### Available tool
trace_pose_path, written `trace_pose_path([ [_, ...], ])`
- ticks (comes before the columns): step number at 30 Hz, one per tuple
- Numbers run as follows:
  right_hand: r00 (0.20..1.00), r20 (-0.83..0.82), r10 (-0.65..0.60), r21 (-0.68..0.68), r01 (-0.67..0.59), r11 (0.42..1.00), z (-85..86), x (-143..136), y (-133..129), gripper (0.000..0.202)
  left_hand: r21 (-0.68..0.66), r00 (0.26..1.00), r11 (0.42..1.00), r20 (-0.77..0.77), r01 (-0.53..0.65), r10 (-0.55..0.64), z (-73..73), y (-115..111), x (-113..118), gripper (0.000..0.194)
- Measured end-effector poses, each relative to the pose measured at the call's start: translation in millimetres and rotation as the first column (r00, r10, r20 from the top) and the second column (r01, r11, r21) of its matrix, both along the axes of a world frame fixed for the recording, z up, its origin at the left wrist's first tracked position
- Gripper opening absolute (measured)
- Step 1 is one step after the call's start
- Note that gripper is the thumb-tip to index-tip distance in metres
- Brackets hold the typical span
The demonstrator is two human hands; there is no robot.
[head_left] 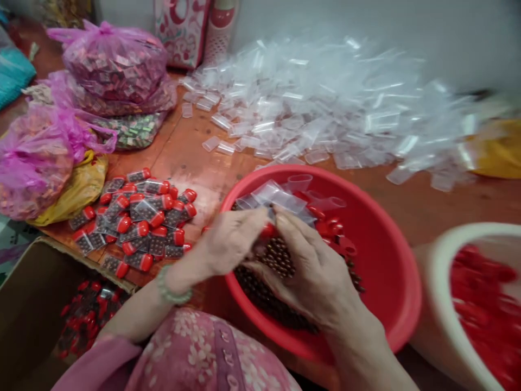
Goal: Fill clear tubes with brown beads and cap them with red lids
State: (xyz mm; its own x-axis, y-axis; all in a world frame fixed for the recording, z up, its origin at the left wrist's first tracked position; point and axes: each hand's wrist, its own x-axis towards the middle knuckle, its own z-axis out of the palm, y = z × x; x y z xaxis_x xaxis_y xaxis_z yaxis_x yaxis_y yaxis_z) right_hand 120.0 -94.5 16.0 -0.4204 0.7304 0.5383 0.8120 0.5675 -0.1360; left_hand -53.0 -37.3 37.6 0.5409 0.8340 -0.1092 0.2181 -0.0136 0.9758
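Observation:
My left hand (230,241), with a pale green bead bracelet at the wrist, is closed around a small red-capped container (267,229) over the red basin (391,266). My right hand (315,263) meets it there, its fingertips pressed to the same piece, which the fingers largely hide. Below and between the hands lie shiny dark brown beads (279,258). Clear flat plastic tubes (279,198) and loose red caps (336,225) rest in the basin beyond my fingers. To the left is a pile of capped, bead-filled containers (140,217).
A heap of clear tubes (309,108) spreads along the wall. A white bucket (443,282) of red caps stands at right. Pink bags (114,65) of small pieces sit at far left, above a cardboard box (28,293) with more containers inside.

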Motion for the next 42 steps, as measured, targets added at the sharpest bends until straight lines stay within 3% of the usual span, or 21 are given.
trace_pose_path([
  [2, 0.993, -0.065, -0.094, -0.102, 0.088, 0.991, 3.0, 17, 1, 0.068, 0.201, 0.978, 0.974, -0.159, -0.102, 0.135, 8.2, 6, -32, 0.042],
  [3, 0.983, -0.082, -0.167, -0.154, 0.153, 0.976, 3.2, 28, 2, 0.053, 0.336, 0.917, 0.920, -0.262, -0.204, 0.300, 9.9, 10, -48, 0.040],
  [5, 0.947, -0.093, -0.307, -0.263, 0.274, 0.925, 1.2, 53, 2, 0.029, 0.587, 0.653, 0.754, -0.453, -0.295, 0.607, 8.0, 18, -79, 0.034],
  [6, 0.929, -0.090, -0.359, -0.325, 0.313, 0.892, -0.6, 65, 2, 0.024, 0.648, 0.542, 0.702, -0.491, -0.296, 0.682, 5.0, 22, -92, 0.032],
  [7, 0.916, -0.087, -0.392, -0.383, 0.333, 0.862, -2.8, 74, 2, 0.022, 0.699, 0.458, 0.652, -0.495, -0.294, 0.738, 1.4, 24, -104, 0.029],
  [9, 0.917, -0.065, -0.394, -0.487, 0.315, 0.815, -7.1, 84, 5, 0.020, 0.746, 0.384, 0.594, -0.476, -0.300, 0.791, -6.1, 27, -121, 0.024],
  [13, 0.958, 0.104, -0.268, -0.599, 0.276, 0.752, -12.6, 78, 21, 0.013, 0.706, 0.390, 0.666, -0.558, -0.240, 0.732, -17.6, 28, -135, 0.027],
  [16, 0.926, 0.248, -0.286, -0.599, 0.378, 0.706, -16.1, 67, 37, 0.016, 0.733, 0.377, 0.644, -0.545, -0.219, 0.749, -23.8, 34, -129, 0.036],
  [18, 0.896, 0.295, -0.332, -0.583, 0.444, 0.680, -20.4, 61, 46, 0.020, 0.732, 0.455, 0.654, -0.524, -0.193, 0.720, -25.2, 37, -115, 0.041],
  [20, 0.876, 0.304, -0.374, -0.571, 0.482, 0.665, -25.8, 59, 52, 0.024, 0.727, 0.593, 0.671, -0.478, -0.148, 0.648, -23.5, 38, -93, 0.038],
  [21, 0.873, 0.293, -0.391, -0.565, 0.488, 0.665, -28.1, 58, 54, 0.027, 0.757, 0.656, 0.634, -0.401, -0.155, 0.639, -21.8, 37, -80, 0.033],
  [22, 0.875, 0.265, -0.404, -0.561, 0.481, 0.674, -29.8, 58, 54, 0.030, 0.751, 0.731, 0.647, -0.368, -0.130, 0.574, -19.8, 36, -66, 0.029],
  [25, 0.896, 0.073, -0.438, -0.573, 0.397, 0.717, -29.1, 57, 49, 0.040, 0.718, 0.898, 0.692, -0.253, -0.074, 0.360, -16.7, 30, -24, 0.022],
  [27, 0.875, -0.094, -0.475, -0.627, 0.319, 0.711, -25.5, 50, 44, 0.039, 0.685, 0.950, 0.727, -0.194, -0.047, 0.244, -20.0, 26, -2, 0.023],
  [29, 0.827, -0.218, -0.518, -0.714, 0.227, 0.662, -23.5, 38, 40, 0.036, 0.653, 0.968, 0.757, -0.168, -0.032, 0.186, -27.4, 24, 14, 0.025],
  [31, 0.805, -0.242, -0.541, -0.775, 0.175, 0.607, -25.9, 23, 38, 0.034, 0.652, 0.968, 0.759, -0.190, 0.000, 0.163, -35.8, 24, 23, 0.027],
  [34, 0.848, -0.143, -0.511, -0.772, 0.227, 0.593, -35.9, 1, 37, 0.028, 0.679, 0.946, 0.725, -0.298, 0.116, 0.127, -43.2, 25, 28, 0.029],
  [37, 0.915, -0.028, -0.402, -0.784, 0.229, 0.577, -44.5, -8, 35, 0.028, 0.678, 0.907, 0.702, -0.407, 0.221, 0.108, -43.4, 25, 28, 0.031],
  [42, 0.954, 0.096, -0.283, -0.923, 0.192, 0.334, -46.5, 1, 30, 0.018, 0.669, 0.851, 0.673, -0.514, 0.316, 0.110, -43.2, 25, 29, 0.032],
])
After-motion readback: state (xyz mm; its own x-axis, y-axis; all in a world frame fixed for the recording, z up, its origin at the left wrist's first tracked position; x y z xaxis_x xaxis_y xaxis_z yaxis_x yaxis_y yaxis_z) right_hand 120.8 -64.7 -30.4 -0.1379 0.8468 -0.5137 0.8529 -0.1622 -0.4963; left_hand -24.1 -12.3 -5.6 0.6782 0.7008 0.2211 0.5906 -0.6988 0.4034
